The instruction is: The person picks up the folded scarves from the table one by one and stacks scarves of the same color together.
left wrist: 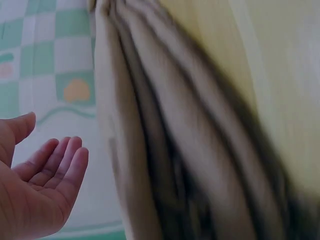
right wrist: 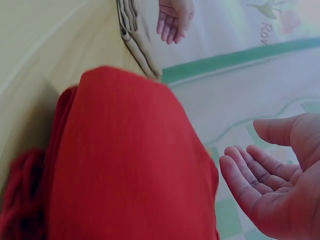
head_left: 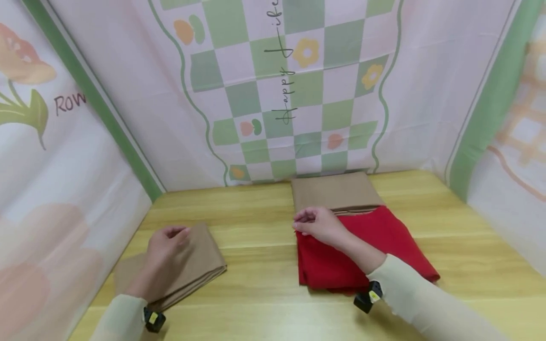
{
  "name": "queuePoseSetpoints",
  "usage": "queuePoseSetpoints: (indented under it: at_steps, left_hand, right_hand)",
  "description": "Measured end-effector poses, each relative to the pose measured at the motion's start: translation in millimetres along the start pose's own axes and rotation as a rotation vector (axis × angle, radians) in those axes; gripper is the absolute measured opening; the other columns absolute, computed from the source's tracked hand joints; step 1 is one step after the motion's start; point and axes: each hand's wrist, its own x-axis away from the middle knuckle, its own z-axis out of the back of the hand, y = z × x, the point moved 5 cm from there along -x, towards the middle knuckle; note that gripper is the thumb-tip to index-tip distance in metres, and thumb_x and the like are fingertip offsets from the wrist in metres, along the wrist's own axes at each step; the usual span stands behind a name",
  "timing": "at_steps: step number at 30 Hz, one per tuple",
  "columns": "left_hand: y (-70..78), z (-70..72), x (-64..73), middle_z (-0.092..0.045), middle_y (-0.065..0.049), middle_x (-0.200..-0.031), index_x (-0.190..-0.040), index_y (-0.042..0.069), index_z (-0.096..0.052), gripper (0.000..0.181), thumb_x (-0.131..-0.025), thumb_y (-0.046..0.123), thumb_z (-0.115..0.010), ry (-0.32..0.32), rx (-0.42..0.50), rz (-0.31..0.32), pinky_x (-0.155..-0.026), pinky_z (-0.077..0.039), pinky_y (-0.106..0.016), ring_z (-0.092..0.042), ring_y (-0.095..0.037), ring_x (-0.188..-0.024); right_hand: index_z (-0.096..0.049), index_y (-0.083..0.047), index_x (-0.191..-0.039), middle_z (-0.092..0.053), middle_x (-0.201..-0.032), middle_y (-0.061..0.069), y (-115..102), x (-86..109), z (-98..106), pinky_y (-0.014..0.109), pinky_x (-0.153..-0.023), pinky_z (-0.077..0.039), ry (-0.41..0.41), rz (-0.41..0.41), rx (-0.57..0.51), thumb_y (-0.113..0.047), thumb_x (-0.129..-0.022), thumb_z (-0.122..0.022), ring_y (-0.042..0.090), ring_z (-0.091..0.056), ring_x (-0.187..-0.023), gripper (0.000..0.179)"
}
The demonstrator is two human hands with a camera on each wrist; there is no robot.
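My left hand point(head_left: 167, 246) hovers over a folded brown cloth point(head_left: 200, 255) at the left of the table, its fingers loosely bent around nothing. The left wrist view shows the thumb apart from the fingers point(left wrist: 67, 165), beside the layered folds of that brown cloth point(left wrist: 150, 120). Over the left edge of a folded red cloth point(head_left: 354, 255) is my right hand point(head_left: 322, 227), relaxed and empty. In the right wrist view, its thumb and fingers point(right wrist: 250, 175) stand apart, next to the red cloth point(right wrist: 130, 160).
Behind the red cloth lies another folded brown cloth point(head_left: 332, 189), partly covered by it. Wood-grain table point(head_left: 256, 227) shows between the left and right cloths. Printed fabric point(head_left: 303, 85) hangs along the back and both sides.
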Motion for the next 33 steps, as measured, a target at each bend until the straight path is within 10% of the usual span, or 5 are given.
queuePoseSetpoints:
  at_steps: [17, 33]
  left_hand:
    - [-46.5, 77.1, 17.2, -0.061, -0.032, -0.111, -0.116, -0.014, -0.059, 0.05, -0.095, 0.031, -0.062, 0.204, -0.421, -0.066, -0.089, -0.043, -0.054, -0.058, -0.046, -0.102]
    - [-72.5, 94.1, 23.3, -0.055, -0.043, -0.109, -0.109, -0.023, -0.055, 0.068, -0.089, 0.041, -0.068, 0.167, -0.61, -0.062, -0.084, -0.045, -0.061, -0.053, -0.057, -0.101]
  right_hand:
    - [-0.068, 0.002, -0.102, -0.066, -0.085, 0.002, -29.5, -30.4, -74.2, 0.029, -0.067, -0.055, -0.105, 0.084, 0.083, -0.011, -0.089, -0.071, 0.022, -0.065, -0.078, 0.018]
    - [-0.068, -0.002, -0.09, -0.063, -0.078, -0.001, -31.7, -49.4, -138.0, 0.022, -0.06, -0.049, -0.113, 0.086, 0.093, -0.009, -0.084, -0.076, 0.009, -0.058, -0.07, 0.012]
